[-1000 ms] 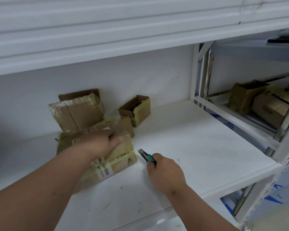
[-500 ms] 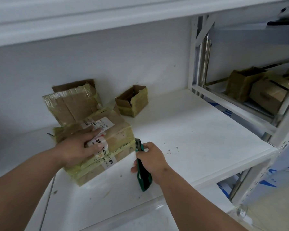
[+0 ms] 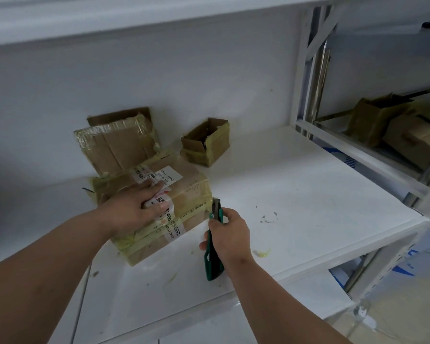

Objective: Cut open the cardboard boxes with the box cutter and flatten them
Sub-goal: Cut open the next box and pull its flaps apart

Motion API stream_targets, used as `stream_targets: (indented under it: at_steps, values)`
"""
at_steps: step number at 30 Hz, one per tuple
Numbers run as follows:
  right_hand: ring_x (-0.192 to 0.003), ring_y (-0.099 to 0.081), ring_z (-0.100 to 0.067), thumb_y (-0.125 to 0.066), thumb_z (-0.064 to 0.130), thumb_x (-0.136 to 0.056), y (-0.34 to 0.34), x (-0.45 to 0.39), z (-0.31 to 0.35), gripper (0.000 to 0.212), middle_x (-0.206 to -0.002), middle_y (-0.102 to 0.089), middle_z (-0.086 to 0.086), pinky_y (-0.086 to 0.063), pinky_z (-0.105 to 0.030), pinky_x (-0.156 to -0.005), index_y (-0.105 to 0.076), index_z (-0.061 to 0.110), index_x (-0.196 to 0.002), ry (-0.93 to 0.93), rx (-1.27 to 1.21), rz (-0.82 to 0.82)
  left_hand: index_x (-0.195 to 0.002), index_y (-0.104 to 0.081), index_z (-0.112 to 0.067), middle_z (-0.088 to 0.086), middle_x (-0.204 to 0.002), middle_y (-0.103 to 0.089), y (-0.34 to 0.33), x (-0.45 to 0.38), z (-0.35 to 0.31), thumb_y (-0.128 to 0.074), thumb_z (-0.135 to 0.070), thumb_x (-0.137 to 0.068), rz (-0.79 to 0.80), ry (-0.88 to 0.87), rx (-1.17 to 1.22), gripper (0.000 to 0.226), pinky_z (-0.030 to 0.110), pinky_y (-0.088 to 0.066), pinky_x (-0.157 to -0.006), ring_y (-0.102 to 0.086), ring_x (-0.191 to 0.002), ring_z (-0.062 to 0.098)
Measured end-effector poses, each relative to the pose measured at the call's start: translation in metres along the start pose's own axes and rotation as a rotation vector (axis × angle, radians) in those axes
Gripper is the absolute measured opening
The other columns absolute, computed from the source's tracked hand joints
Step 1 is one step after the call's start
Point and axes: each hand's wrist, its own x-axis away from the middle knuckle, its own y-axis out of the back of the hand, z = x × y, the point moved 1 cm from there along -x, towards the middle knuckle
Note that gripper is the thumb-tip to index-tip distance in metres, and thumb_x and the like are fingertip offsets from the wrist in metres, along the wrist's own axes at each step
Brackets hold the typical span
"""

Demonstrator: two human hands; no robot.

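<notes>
A taped cardboard box with white labels lies on the white shelf. My left hand presses flat on its top, fingers spread over the label. My right hand grips a green box cutter, its tip at the box's right front corner, at the yellow tape seam. Behind, a flattened taped box leans on the wall, and a small open box stands to its right.
The shelf's front edge runs close below my right wrist. A white upright post bounds the shelf on the right. Beyond it, more cardboard boxes sit on a neighbouring shelf. Tape scraps dot the surface.
The labelled box turned so its label faces up and my left hand flattened on top. My right hand turned the cutter upright and brought its tip against the box's corner.
</notes>
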Motion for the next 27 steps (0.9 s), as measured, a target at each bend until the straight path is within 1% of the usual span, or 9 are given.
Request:
stream_targets:
  at_steps: [1, 3, 5, 9, 12, 15, 16, 20, 27]
  values:
    - [-0.046, -0.064, -0.017, -0.047, 0.006, -0.096, -0.001, 0.001, 0.000, 0.023, -0.081, -0.067, -0.014, -0.056, -0.027, -0.053, -0.055, 0.026, -0.103, 0.006, 0.003, 0.001, -0.148, -0.014, -0.056, -0.021, -0.161, -0.009, -0.001, -0.002, 0.002, -0.011, -0.095, -0.052, 0.004, -0.003, 0.003, 0.104, 0.055, -0.015, -0.118, -0.011, -0.150, 0.014]
    - [-0.046, -0.064, -0.018, -0.046, 0.005, -0.096, -0.003, 0.003, 0.001, 0.028, -0.078, -0.065, -0.014, -0.056, -0.028, -0.052, -0.055, 0.031, -0.091, 0.011, -0.012, 0.006, -0.148, -0.013, -0.056, -0.021, -0.161, -0.008, -0.002, -0.004, 0.004, -0.011, -0.095, -0.052, 0.010, -0.004, -0.001, 0.104, 0.055, -0.015, -0.118, -0.011, -0.150, 0.014]
    - [-0.045, -0.062, -0.018, -0.045, 0.002, -0.095, -0.005, 0.005, 0.003, 0.032, -0.075, -0.063, -0.013, -0.052, -0.027, -0.047, -0.054, 0.031, -0.084, 0.017, -0.041, 0.007, -0.148, -0.012, -0.056, -0.021, -0.161, -0.007, -0.002, -0.006, 0.005, -0.010, -0.095, -0.051, 0.019, -0.005, -0.005, 0.105, 0.055, -0.013, -0.118, -0.010, -0.150, 0.014]
    - [-0.044, -0.061, -0.018, -0.044, 0.000, -0.094, -0.009, 0.009, 0.001, 0.032, -0.071, -0.062, -0.012, -0.048, -0.023, -0.045, -0.060, 0.027, -0.088, 0.027, -0.075, -0.009, -0.148, -0.009, -0.056, -0.022, -0.161, -0.004, -0.003, -0.007, 0.006, -0.008, -0.095, -0.050, 0.034, -0.008, -0.017, 0.105, 0.056, -0.013, -0.118, -0.008, -0.150, 0.015]
    - [-0.046, -0.061, -0.020, -0.045, 0.001, -0.094, -0.014, 0.009, -0.001, 0.030, -0.071, -0.062, -0.012, -0.052, -0.026, -0.047, -0.061, 0.026, -0.089, 0.016, -0.123, -0.020, -0.148, -0.009, -0.056, -0.021, -0.161, -0.004, -0.004, -0.011, 0.009, -0.009, -0.097, -0.050, 0.036, -0.019, -0.013, 0.106, 0.055, -0.014, -0.118, -0.008, -0.150, 0.014]
    - [-0.047, -0.062, -0.019, -0.046, 0.003, -0.096, -0.018, 0.009, -0.003, 0.025, -0.072, -0.063, -0.012, -0.055, -0.029, -0.050, -0.063, 0.021, -0.101, 0.016, -0.161, -0.041, -0.147, -0.010, -0.057, -0.021, -0.161, -0.005, -0.005, -0.015, 0.014, -0.005, -0.105, -0.042, 0.036, -0.034, 0.003, 0.116, 0.054, -0.015, -0.119, -0.008, -0.150, 0.014]
    - [-0.046, -0.062, -0.018, -0.046, 0.004, -0.096, -0.020, 0.009, -0.004, 0.025, -0.072, -0.063, -0.012, -0.055, -0.029, -0.050, -0.063, 0.021, -0.101, 0.018, -0.166, -0.051, -0.147, -0.010, -0.057, -0.021, -0.161, -0.005, -0.005, -0.014, 0.014, -0.004, -0.106, -0.039, 0.039, -0.033, 0.005, 0.118, 0.054, -0.015, -0.119, -0.009, -0.150, 0.015]
    - [-0.045, -0.062, -0.019, -0.046, 0.004, -0.096, -0.026, 0.005, -0.004, 0.023, -0.070, -0.062, -0.011, -0.054, -0.029, -0.050, -0.063, 0.018, -0.098, 0.020, -0.205, -0.073, -0.146, -0.014, -0.058, -0.024, -0.160, -0.006, -0.004, -0.011, 0.011, -0.016, -0.097, -0.048, 0.037, -0.012, 0.056, 0.106, 0.054, -0.013, -0.119, -0.011, -0.150, 0.017]
    - [-0.045, -0.062, -0.018, -0.046, 0.005, -0.096, -0.043, 0.009, -0.014, 0.021, -0.072, -0.064, -0.007, -0.052, -0.027, -0.048, -0.063, 0.014, -0.105, 0.009, -0.202, -0.115, -0.143, -0.018, -0.062, -0.021, -0.160, -0.012, -0.009, -0.021, 0.019, -0.019, -0.105, -0.046, 0.021, -0.031, 0.110, 0.106, 0.057, -0.016, -0.118, -0.014, -0.150, 0.020]
